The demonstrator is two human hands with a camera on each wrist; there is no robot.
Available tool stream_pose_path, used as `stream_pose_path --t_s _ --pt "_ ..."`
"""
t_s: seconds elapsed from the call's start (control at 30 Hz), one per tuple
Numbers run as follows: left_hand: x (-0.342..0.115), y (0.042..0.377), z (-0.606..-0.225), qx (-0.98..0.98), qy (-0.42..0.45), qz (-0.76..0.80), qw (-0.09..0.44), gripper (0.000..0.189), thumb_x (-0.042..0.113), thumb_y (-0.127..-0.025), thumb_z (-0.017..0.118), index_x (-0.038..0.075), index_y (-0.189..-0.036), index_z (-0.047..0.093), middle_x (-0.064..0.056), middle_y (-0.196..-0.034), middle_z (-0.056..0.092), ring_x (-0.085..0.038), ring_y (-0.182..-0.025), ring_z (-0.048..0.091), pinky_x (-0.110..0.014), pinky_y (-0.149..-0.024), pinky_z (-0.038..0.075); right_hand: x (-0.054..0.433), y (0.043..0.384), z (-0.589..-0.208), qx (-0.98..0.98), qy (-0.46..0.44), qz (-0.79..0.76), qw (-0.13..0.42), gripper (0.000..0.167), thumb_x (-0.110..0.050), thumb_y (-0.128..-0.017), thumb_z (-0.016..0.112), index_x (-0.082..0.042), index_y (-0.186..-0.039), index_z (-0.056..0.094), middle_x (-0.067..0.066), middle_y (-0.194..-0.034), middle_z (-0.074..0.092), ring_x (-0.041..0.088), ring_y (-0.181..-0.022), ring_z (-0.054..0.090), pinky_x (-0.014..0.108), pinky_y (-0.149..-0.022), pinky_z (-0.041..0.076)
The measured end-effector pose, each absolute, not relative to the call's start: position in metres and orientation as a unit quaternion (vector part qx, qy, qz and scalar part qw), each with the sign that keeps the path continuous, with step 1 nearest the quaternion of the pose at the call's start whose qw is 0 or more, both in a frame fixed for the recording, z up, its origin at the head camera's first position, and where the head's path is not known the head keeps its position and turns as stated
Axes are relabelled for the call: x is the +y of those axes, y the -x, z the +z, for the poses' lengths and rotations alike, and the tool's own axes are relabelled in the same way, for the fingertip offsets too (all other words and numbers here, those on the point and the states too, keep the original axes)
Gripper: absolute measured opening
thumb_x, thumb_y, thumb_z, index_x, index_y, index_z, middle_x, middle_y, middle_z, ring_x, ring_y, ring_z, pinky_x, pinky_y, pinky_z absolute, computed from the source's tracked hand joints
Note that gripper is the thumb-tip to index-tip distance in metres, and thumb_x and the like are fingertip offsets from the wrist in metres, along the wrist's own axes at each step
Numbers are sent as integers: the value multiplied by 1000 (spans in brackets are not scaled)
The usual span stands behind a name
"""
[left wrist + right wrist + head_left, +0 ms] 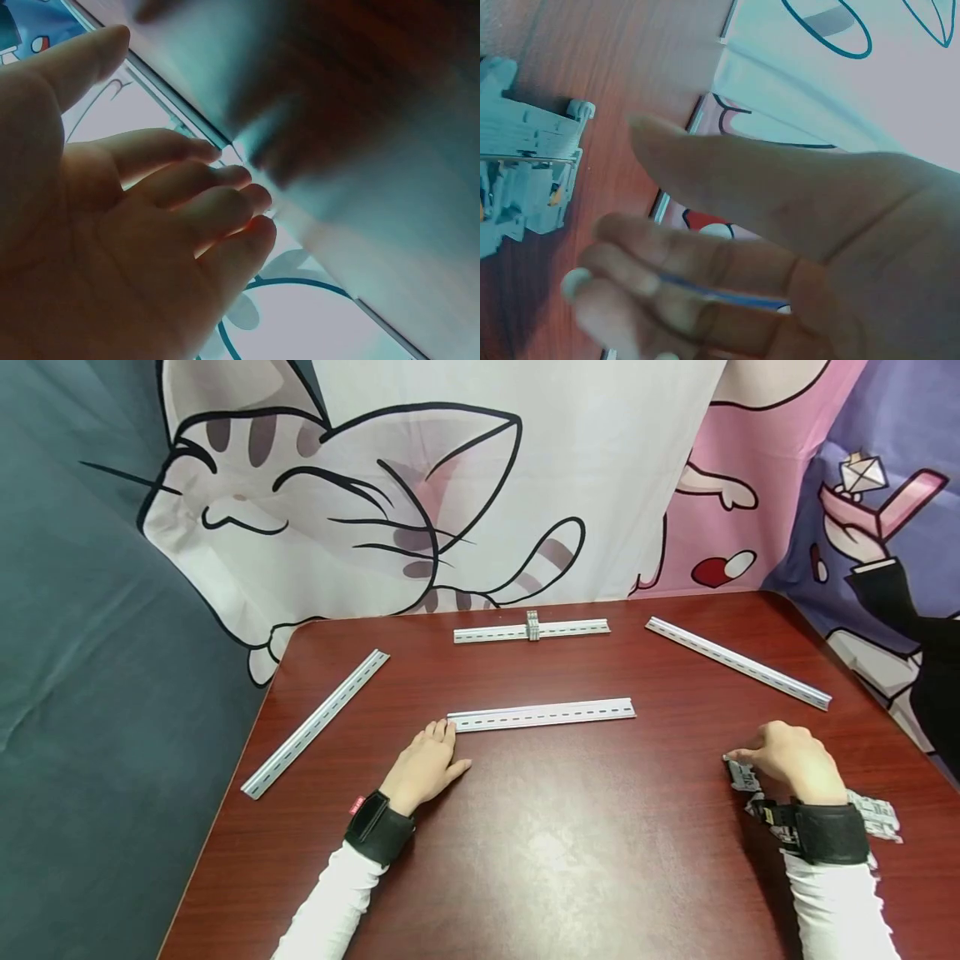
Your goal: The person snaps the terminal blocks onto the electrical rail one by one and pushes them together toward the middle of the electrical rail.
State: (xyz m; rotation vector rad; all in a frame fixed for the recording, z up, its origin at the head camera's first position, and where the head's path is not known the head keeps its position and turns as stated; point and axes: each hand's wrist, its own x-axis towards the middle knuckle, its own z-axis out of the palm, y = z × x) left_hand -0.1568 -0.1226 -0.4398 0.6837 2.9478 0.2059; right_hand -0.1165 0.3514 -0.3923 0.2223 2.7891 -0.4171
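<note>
A slotted metal DIN rail (547, 714) lies across the middle of the table. At its left end rest the fingertips of my left hand (423, 764), fingers straight and thumb spread. My right hand (801, 764) is low over a group of grey terminal blocks (744, 777) at the right, thumb and fingers apart. The right wrist view shows a terminal block (532, 150) beyond the thumb tip, with nothing visible between thumb and fingers. Pale bits peek out behind those fingers. More blocks (876, 817) lie right of the wrist, partly hidden by the wristband.
Toward the back, another rail (491, 633) carries a narrow grey block (532, 627). One rail (315, 725) slants along the left side, and another (738, 662) at the back right. A printed cloth (600, 468) hangs behind the brown table (570, 860).
</note>
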Motion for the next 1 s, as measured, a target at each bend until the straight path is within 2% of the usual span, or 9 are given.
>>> stream_pose_path --t_s 0.13,0.23,0.33,0.47,0.63,0.77,0.9,1.0 --pt "-123 156 -442 971 -215 71 77 67 37 -95 56 -12 -139 40 -29 -143 43 -40 -134 42 -46 -112 33 347 116 -394 959 -95 -160 214 48 -42 -79 73 6 -80 65 22 -72 62 32 -64 60 41 -56 47" --pt "-123 155 -443 971 -214 68 76 66 36 -95 57 -12 -138 41 -29 -142 44 -39 -134 43 -46 -112 34 343 114 -396 951 -107 -173 233 36 -34 -80 73 -3 -65 61 6 -55 55 20 -50 55 35 -51 43" --pt "-123 153 -443 971 -220 63 67 65 35 -94 59 -11 -137 43 -29 -141 46 -39 -132 45 -46 -111 35 342 114 -398 949 -116 -175 237 35 -29 -80 73 -4 -61 58 5 -49 55 17 -44 56 34 -49 44" --pt "-124 152 -441 970 -227 64 57 63 34 -94 60 -11 -136 44 -27 -140 48 -38 -132 45 -46 -110 36 341 116 -402 948 -113 -184 235 34 -27 -81 73 -6 -61 54 4 -51 53 17 -44 55 33 -47 45" --pt "-128 153 -440 968 -228 88 62 60 31 -95 59 -8 -138 44 -24 -141 48 -37 -133 44 -48 -111 35 341 121 -402 956 -91 -176 217 33 -28 -82 71 -8 -63 52 4 -62 46 20 -57 50 32 -53 40" --pt "-132 154 -439 966 -227 105 67 60 29 -94 59 -5 -140 42 -21 -142 48 -36 -133 45 -49 -111 34 337 123 -404 963 -58 -174 198 30 -24 -86 66 -7 -65 54 2 -64 43 20 -63 45 31 -56 35" --pt "-134 154 -441 964 -229 111 72 60 30 -95 58 -4 -141 41 -21 -143 47 -37 -134 44 -49 -111 34 329 126 -404 971 -19 -171 164 26 -18 -89 59 -4 -67 58 4 -64 49 21 -63 47 31 -55 35" --pt "-134 155 -441 964 -231 112 75 58 30 -95 58 -5 -140 43 -21 -143 47 -38 -134 44 -50 -111 34 320 131 -401 976 1 -166 142 25 -17 -90 57 4 -79 65 12 -71 60 23 -66 51 35 -56 40"
